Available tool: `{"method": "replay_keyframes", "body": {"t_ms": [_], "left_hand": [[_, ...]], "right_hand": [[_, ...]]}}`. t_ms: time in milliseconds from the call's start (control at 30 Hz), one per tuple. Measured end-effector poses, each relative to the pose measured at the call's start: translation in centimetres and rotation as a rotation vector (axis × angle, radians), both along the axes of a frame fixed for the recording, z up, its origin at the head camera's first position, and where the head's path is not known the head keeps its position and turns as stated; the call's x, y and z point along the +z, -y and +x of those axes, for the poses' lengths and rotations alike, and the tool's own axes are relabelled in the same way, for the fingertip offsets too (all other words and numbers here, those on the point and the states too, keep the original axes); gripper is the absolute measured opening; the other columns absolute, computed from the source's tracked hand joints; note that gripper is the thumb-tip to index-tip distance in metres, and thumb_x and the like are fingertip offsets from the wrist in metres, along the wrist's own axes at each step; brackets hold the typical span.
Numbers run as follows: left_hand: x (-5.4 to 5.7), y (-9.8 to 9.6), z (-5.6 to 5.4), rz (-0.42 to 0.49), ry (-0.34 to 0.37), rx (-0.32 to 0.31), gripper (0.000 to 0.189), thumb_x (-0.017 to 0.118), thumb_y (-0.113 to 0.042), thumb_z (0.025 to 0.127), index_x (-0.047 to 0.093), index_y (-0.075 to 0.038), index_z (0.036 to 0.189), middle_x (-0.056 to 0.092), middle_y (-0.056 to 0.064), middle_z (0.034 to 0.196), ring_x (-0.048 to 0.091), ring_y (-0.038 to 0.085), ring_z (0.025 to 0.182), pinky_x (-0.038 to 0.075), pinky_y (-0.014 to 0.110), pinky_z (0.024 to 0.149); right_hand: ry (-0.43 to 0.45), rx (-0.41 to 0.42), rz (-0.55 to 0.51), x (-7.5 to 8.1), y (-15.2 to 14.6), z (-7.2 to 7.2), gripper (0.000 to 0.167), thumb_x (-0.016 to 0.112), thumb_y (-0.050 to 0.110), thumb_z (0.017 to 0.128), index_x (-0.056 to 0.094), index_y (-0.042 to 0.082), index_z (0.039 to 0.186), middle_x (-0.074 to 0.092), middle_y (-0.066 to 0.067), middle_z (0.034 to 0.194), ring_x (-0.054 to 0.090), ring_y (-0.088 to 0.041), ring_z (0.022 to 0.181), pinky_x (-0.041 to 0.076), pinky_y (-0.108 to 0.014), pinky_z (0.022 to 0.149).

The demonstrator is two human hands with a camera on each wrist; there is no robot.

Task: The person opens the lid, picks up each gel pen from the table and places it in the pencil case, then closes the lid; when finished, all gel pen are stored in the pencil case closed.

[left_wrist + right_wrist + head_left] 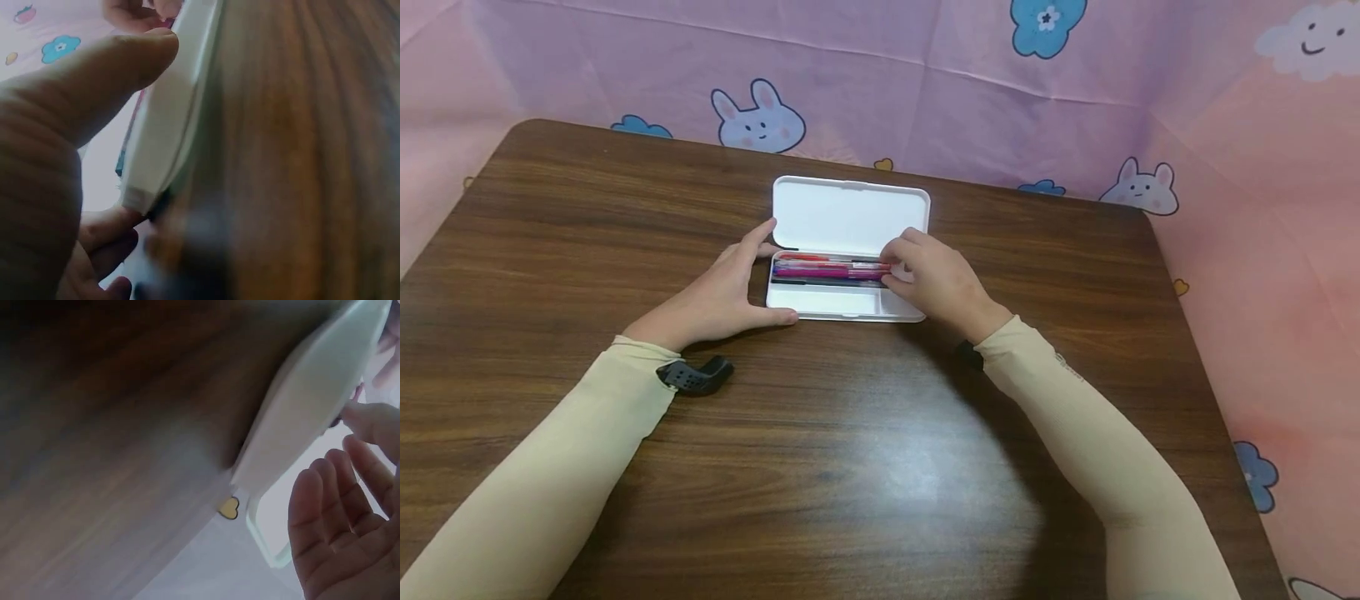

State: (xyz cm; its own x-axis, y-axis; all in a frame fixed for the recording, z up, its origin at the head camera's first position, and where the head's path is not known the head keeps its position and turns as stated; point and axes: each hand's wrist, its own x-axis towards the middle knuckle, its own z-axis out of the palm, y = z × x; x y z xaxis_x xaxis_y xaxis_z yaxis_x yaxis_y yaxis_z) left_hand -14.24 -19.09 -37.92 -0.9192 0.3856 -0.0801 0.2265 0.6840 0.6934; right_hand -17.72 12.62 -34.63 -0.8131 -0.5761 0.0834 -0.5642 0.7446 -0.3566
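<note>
An opened white pencil case (850, 303) lies on the table, its lid (842, 212) tipped back. Several pens (827, 271), red, magenta and dark, lie side by side in its rear compartment. My left hand (718, 296) holds the case's left end, thumb along the front edge and fingers at the side and back. In the left wrist view, that thumb (125, 69) lies over the front wall. My right hand (943, 279) reaches over the right end and pinches the pens' right ends between thumb and forefinger. Its other fingers (340, 494) are bent in the right wrist view.
The front compartment, with a divider (879, 302) toward its right, shows its white floor. Brown wood-grain table (820, 467) surrounds the case. A pink and lilac cloth (865, 75) printed with rabbits and flowers hangs behind the table and along its right side.
</note>
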Motion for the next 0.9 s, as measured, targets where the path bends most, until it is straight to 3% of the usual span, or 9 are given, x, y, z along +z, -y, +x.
{"method": "replay_keyframes", "body": {"t_ms": [100,200,300,400,500,633,733,900], "left_hand": [[0.6,0.2,0.0,0.011,0.017,0.019,0.126,0.083,-0.055,0.083,-0.005,-0.024,0.167,0.042,0.015,0.161,0.017,0.038,0.156,0.018,0.073,0.120],[1.1,0.2,0.0,0.050,0.029,0.061,0.117,0.078,-0.052,0.089,-0.003,-0.021,0.167,0.040,0.018,0.161,0.026,0.042,0.153,0.024,0.072,0.118],[1.6,0.1,-0.3,0.133,0.067,0.147,0.102,0.069,-0.049,0.097,0.001,-0.016,0.167,0.038,0.020,0.161,0.043,0.042,0.143,0.037,0.064,0.115],[2.1,-0.1,-0.9,0.287,0.188,0.227,0.088,0.057,-0.046,0.105,0.004,-0.013,0.167,0.037,0.020,0.161,0.051,0.037,0.136,0.054,0.050,0.104],[2.9,-0.3,-1.5,0.407,0.360,0.253,0.080,0.048,-0.043,0.109,0.002,-0.012,0.167,0.033,0.022,0.162,0.050,0.036,0.136,0.063,0.038,0.088],[4.2,-0.1,-2.0,0.457,0.524,0.225,0.077,0.036,-0.050,0.110,0.001,-0.012,0.167,0.027,0.026,0.163,0.039,0.042,0.144,0.064,0.043,0.084],[5.0,-0.1,-2.2,0.458,0.574,0.192,0.082,0.029,-0.065,0.106,0.004,-0.016,0.168,0.026,0.028,0.162,0.036,0.046,0.146,0.062,0.051,0.086],[5.6,-0.5,-2.6,0.453,0.570,0.170,0.089,0.030,-0.073,0.101,0.011,-0.017,0.167,0.026,0.029,0.160,0.035,0.048,0.146,0.062,0.054,0.083]], "right_hand": [[0.066,-0.068,-0.112,0.0,-1.2,0.0,0.022,0.074,0.017,0.096,0.071,0.008,0.115,0.066,-0.008,0.105,0.062,-0.021,0.092,0.056,-0.035,0.080],[0.183,-0.214,-0.267,-0.2,-2.5,-0.1,0.025,0.075,0.016,0.096,0.070,0.006,0.117,0.066,-0.009,0.104,0.061,-0.022,0.091,0.055,-0.034,0.081],[0.393,-0.367,-0.460,-0.4,-3.5,-0.4,0.031,0.071,0.017,0.098,0.064,0.004,0.125,0.064,-0.010,0.106,0.061,-0.021,0.091,0.059,-0.033,0.081],[0.630,-0.457,-0.618,-0.5,-4.3,-1.0,0.042,0.064,0.017,0.100,0.053,0.002,0.138,0.060,-0.012,0.113,0.060,-0.022,0.094,0.062,-0.035,0.082],[0.802,-0.443,-0.635,-0.5,-4.8,-1.3,0.055,0.060,0.014,0.101,0.040,0.003,0.151,0.056,-0.015,0.120,0.059,-0.024,0.098,0.062,-0.037,0.087],[0.893,-0.372,-0.566,-0.3,-5.3,-1.1,0.063,0.059,0.009,0.100,0.033,0.005,0.157,0.054,-0.018,0.123,0.060,-0.028,0.102,0.062,-0.041,0.091],[0.919,-0.313,-0.564,-0.1,-5.4,-0.8,0.064,0.057,0.007,0.099,0.032,0.009,0.159,0.054,-0.021,0.123,0.061,-0.032,0.103,0.061,-0.046,0.094],[0.921,-0.260,-0.603,0.2,-5.3,-0.8,0.065,0.053,0.006,0.099,0.032,0.016,0.160,0.052,-0.023,0.126,0.060,-0.034,0.107,0.060,-0.051,0.094]]}}
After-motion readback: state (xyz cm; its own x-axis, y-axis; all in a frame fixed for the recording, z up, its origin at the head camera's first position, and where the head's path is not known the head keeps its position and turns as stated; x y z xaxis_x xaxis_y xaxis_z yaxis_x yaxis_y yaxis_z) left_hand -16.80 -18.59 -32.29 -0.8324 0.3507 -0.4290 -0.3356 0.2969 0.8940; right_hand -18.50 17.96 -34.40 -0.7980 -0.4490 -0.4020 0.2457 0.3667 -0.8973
